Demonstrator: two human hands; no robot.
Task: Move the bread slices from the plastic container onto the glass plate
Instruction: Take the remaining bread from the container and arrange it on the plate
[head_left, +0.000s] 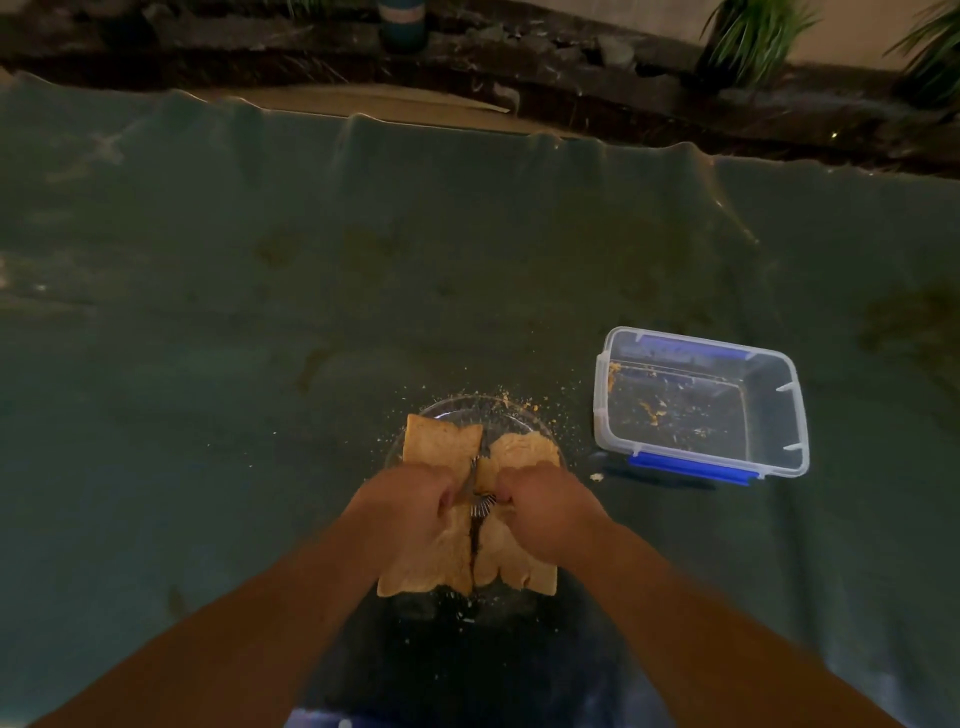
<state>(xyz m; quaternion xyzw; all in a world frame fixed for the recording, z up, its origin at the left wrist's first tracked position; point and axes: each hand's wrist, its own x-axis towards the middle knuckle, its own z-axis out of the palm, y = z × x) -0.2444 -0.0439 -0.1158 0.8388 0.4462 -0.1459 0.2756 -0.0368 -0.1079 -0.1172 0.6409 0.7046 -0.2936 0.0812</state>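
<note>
Several toasted bread slices lie on the glass plate (470, 408), covering most of it: one at the far left (441, 439), one at the far right (524, 452), and two nearer ones (436, 566) partly under my hands. My left hand (410, 501) and my right hand (545, 506) rest on the slices with fingers curled, each pinching a slice near the middle gap. A small metal object (480, 506) shows between the hands; I cannot tell what it is. The clear plastic container (779, 415) with blue clips stands to the right, holding only crumbs.
A dark green cloth (260, 312) covers the table, with crumbs scattered around the plate. Beyond the far edge are a dark ledge, a blue cup (402, 23) and green plants (753, 36).
</note>
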